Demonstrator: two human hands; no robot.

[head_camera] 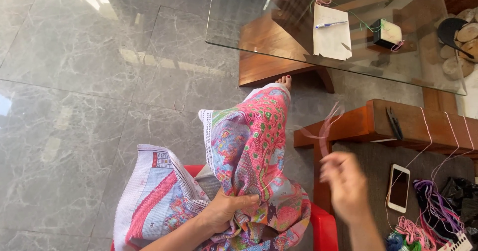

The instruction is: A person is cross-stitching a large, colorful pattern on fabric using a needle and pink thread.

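Two hands: both bare, both in the lower half of the head view
Left hand (224,208): fingers curled shut, clamping a bunched fold of the embroidered cloth (249,151) from the left side
Right hand (344,181): raised to the right of the cloth, motion-blurred; fingertips drawn together as if pinching the pink thread (326,124), but the blur leaves the grip uncertain, so its exact closure cannot be told
Embroidered cloth: cross-stitch fabric, multicoloured with pink dominant, draped over the person's lap and outstretched leg, white perforated edge at the upper left fold
Pink thread: thin loop above the right hand, blurred; a fine strand runs from the cloth near the left thumb toward the right hand
Foot (285,80): bare toes emerge past the far end of the cloth, near the table base
Red seat (322,226): edge visible under the cloth
Smartphone (399,188): white, lying flat on the dark surface right of the right hand
Thread skeins (430,216): purple, pink and green, lower right corner
Glass table (239,27): carries a paper sheet (331,34) with a pen (330,25) on top
Floor (89,92): grey marble tiles
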